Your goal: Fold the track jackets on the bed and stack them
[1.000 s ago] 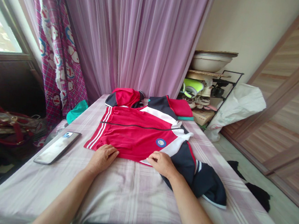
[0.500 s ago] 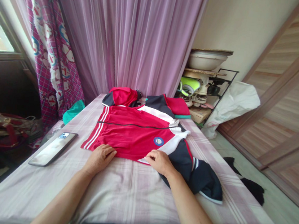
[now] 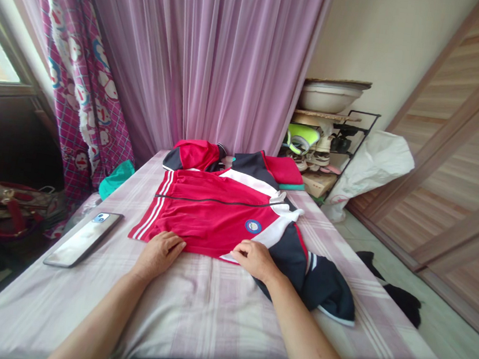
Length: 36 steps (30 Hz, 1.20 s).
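A red, white and navy zip-up track jacket [image 3: 204, 216] lies spread flat, its striped hem to the left and its white collar to the right. A round blue badge [image 3: 253, 226] sits on its chest. My left hand [image 3: 163, 252] is closed on the near side edge, close to the hem. Further right, my right hand [image 3: 254, 257] pinches the same edge where red meets white, below the badge. The near navy sleeve [image 3: 331, 290] bends out past my right wrist. Both fingertips partly hide the cloth they grip.
A phone [image 3: 83, 240] lies on the checked tablecloth [image 3: 206, 309] at left. More red and navy clothing [image 3: 282, 170] rests along the far edge, before a purple curtain [image 3: 245, 58]. A rack [image 3: 357, 141] with shoes and a basin [image 3: 330, 96] stands beyond, beside a white sack [image 3: 372, 166].
Both hands keep their places on the jacket edge. The whole view has shifted very slightly; the jacket lies as before.
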### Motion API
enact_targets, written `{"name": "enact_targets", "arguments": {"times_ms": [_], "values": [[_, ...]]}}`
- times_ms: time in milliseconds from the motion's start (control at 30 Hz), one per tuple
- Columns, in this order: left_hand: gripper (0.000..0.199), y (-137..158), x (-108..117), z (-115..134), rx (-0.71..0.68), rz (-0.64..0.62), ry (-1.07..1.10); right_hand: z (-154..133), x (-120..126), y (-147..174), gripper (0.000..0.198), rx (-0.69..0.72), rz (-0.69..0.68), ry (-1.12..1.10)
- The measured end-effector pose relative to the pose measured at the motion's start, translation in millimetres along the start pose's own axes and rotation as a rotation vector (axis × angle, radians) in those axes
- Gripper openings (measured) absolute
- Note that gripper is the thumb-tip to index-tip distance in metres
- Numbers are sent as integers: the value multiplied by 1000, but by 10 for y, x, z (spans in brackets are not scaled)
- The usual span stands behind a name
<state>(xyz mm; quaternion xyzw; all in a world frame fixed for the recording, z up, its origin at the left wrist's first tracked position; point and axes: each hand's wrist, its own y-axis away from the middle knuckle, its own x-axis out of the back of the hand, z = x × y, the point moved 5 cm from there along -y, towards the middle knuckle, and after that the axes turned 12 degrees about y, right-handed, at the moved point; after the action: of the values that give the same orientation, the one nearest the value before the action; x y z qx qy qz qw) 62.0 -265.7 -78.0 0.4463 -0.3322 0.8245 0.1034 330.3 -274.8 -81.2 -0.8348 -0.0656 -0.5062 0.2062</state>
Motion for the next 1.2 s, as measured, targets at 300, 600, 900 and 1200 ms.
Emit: {"name": "enact_targets", "arguments": {"times_ms": [300, 600, 900, 1200], "values": [[45, 3, -7, -10, 3, -6, -17, -13, 6, -8, 20, 6, -1, 9], [45, -11, 7, 4, 12, -4, 28, -21, 12, -5, 22, 11, -2, 9], [44, -9, 4, -7, 28, -15, 22, 0, 3, 1, 22, 5, 0, -1], [41, -15, 23, 24, 33, -16, 52, -3, 6, -3, 23, 1, -7, 16]]}}
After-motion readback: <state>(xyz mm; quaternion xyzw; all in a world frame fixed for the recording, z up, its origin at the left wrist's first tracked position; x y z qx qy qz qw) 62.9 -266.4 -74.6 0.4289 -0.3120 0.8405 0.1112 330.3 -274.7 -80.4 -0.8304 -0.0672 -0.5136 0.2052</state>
